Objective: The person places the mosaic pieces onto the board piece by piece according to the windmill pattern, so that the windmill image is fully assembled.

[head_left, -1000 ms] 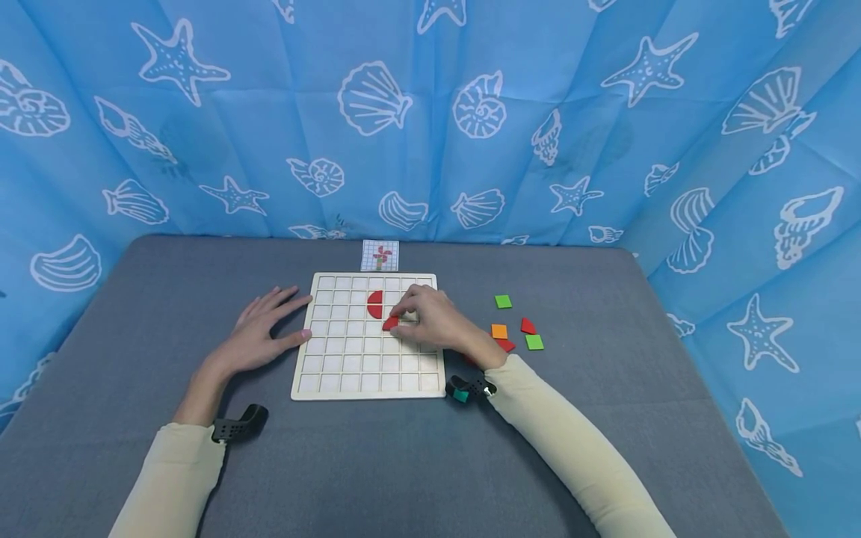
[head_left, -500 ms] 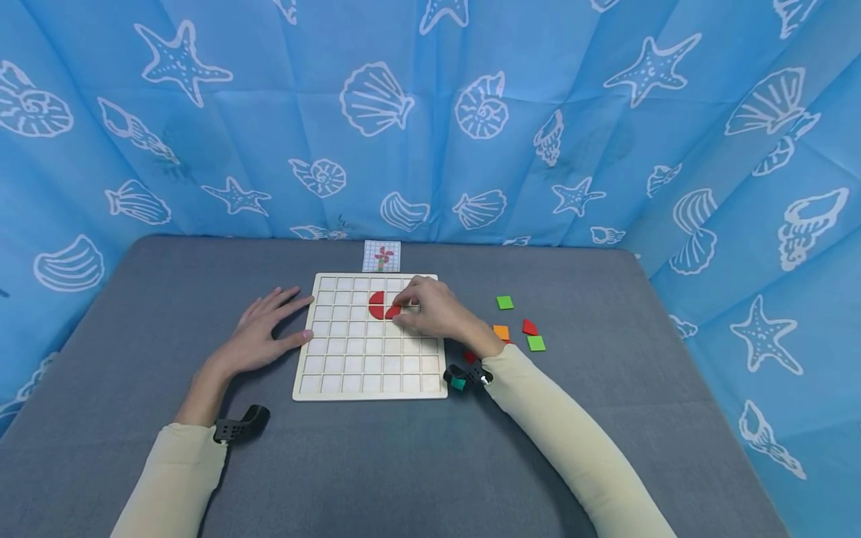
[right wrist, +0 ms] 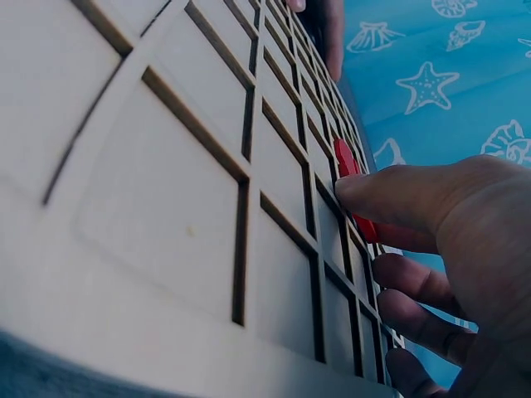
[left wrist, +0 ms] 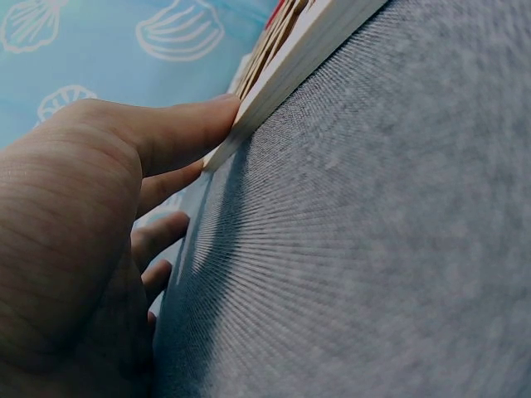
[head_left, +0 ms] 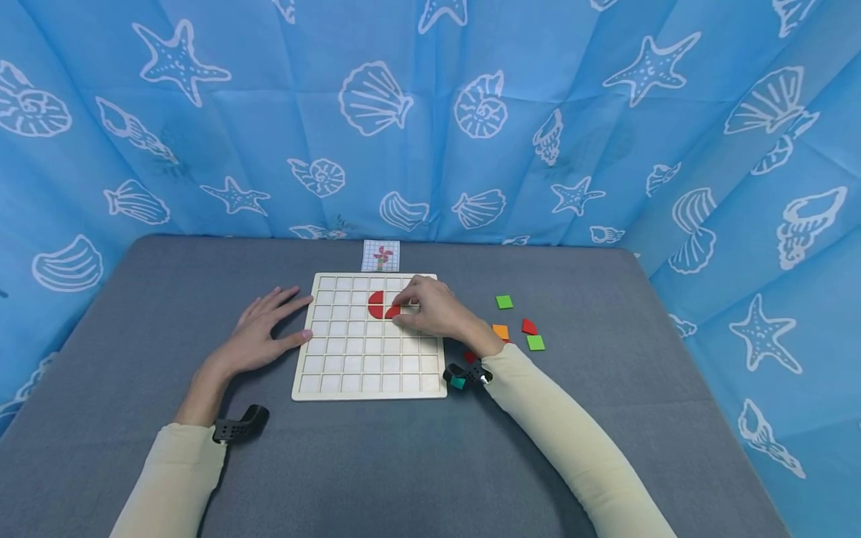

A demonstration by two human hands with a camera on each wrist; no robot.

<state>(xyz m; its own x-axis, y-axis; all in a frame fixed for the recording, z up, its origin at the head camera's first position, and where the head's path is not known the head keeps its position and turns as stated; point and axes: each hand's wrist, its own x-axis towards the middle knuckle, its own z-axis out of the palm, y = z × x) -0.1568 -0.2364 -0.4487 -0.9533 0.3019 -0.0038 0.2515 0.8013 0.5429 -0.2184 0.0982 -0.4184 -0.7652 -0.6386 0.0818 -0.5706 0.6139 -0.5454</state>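
A pale wooden grid board (head_left: 332, 366) lies on the table in the head view. Two red quarter-circle tiles (head_left: 375, 310) sit in neighbouring cells of its upper middle. Just right of them, my right hand (head_left: 436, 308) pinches another red quarter-circle tile (head_left: 392, 311) between thumb and index finger. The right wrist view shows this thumb (right wrist: 365, 191) against the red tile (right wrist: 365, 228), low at the grid, the other fingers loosely bent. My left hand (head_left: 258, 340) spreads its fingers beside the board, thumb and index fingertip at its left edge; in the left wrist view the thumb (left wrist: 195, 124) touches that edge.
A small card (head_left: 380, 255) with a printed pinwheel flower on a grid lies behind the board. Right of the board are loose tiles: green (head_left: 504, 302), orange (head_left: 500, 332), red (head_left: 529, 326) and another green (head_left: 535, 343). My right forearm partly covers others. A blue curtain (head_left: 430, 149) hangs behind.
My right hand has moved slightly up, bringing the red tile level with the lower of the two placed red tiles, then held still. The left hand keeps its place.
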